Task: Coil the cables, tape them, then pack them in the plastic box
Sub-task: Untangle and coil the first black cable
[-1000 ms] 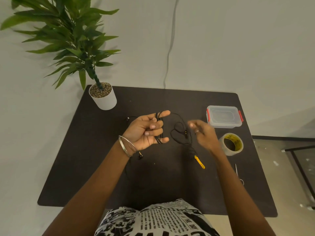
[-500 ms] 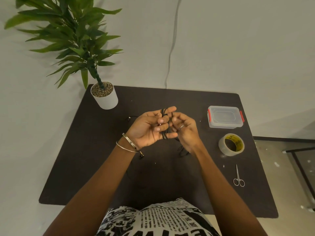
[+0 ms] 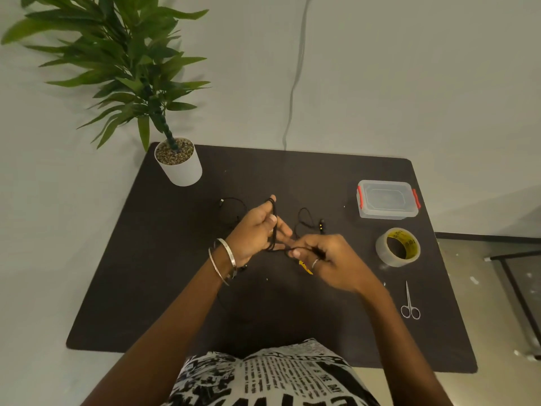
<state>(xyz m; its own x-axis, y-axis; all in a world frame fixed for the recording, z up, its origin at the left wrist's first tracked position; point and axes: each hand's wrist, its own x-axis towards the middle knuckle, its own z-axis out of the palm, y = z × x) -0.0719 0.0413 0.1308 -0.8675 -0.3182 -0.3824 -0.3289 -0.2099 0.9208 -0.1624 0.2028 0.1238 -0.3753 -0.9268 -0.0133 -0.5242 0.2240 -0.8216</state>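
A thin black cable [image 3: 274, 227] is wound in loops over the fingers of my left hand [image 3: 254, 230], held above the middle of the dark table [image 3: 146, 259]. My right hand [image 3: 325, 259] pinches the cable's free run just right of the left fingers. A loose loop [image 3: 304, 218] with a plug lies on the table behind my right hand, and a yellow piece [image 3: 306, 268] shows under it. Another cable end [image 3: 231, 202] lies left of my left hand. The clear plastic box [image 3: 386, 200] with red clips stands shut at the right rear.
A tape roll [image 3: 398, 247] lies in front of the box, and small scissors [image 3: 409, 303] lie nearer me on the right. A potted plant [image 3: 178, 162] stands at the table's far left corner. A glass-topped stand [image 3: 524, 288] sits on the floor right of the table.
My right hand left the coil on my left fingers and drew the cable down and to the right. The left hand turned more edge-on with the loops still on it.
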